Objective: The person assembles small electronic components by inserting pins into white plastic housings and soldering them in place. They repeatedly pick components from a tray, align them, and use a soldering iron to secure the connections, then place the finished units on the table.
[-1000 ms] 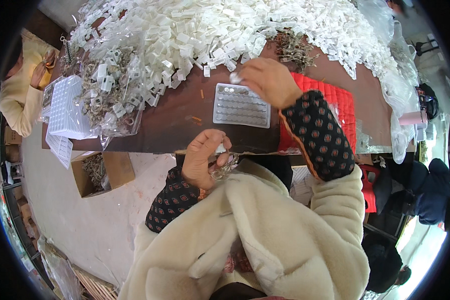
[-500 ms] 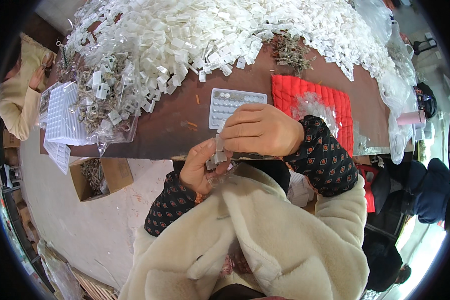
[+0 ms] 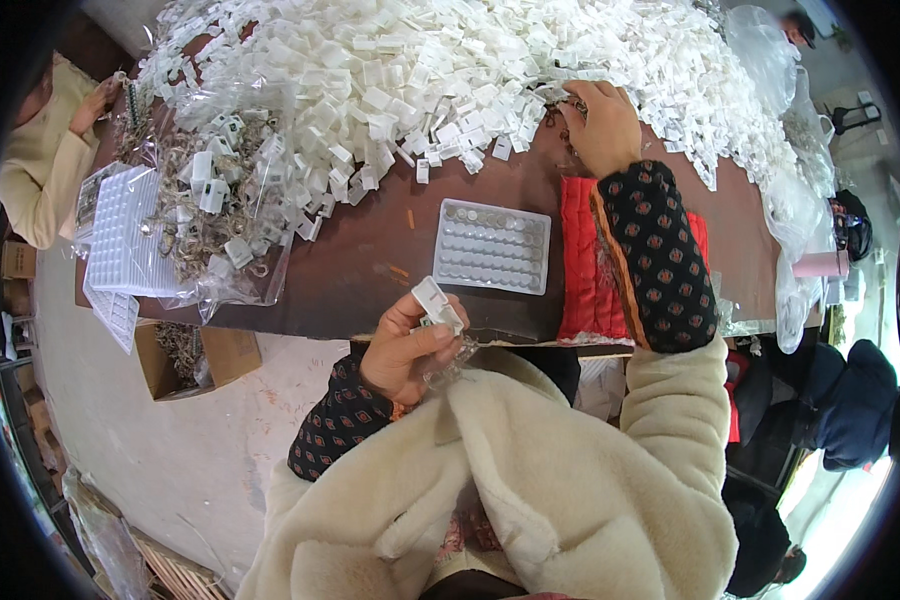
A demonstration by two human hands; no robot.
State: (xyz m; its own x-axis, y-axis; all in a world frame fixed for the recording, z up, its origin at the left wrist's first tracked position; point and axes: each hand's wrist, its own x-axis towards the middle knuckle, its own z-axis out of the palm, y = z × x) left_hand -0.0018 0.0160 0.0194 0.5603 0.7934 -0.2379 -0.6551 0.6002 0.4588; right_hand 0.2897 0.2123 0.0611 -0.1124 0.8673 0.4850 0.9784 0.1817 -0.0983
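My left hand [image 3: 407,345] is near my chest, below the table's front edge, with its fingers closed on a small white plastic piece [image 3: 436,303]. My right hand [image 3: 602,124] is stretched far across the brown table [image 3: 370,262], its fingers closed in a clump of small dark metal parts [image 3: 562,108] at the edge of a big heap of white plastic pieces [image 3: 440,62]. What the fingers pinch is hidden. A white compartment tray [image 3: 493,246] lies between the two hands. My right sleeve crosses a red ribbed mat [image 3: 580,262].
A clear bag of metal parts and white pieces [image 3: 215,215] lies at the table's left, beside stacked white trays [image 3: 120,245]. Another person in a pale yellow top [image 3: 32,165] sits at far left. A cardboard box [image 3: 185,355] stands on the floor. Clear plastic bags [image 3: 792,200] drape the right end.
My right hand left my left hand near the table's front edge and reached out to the far clump of metal parts. My left hand stayed put, now showing the white piece.
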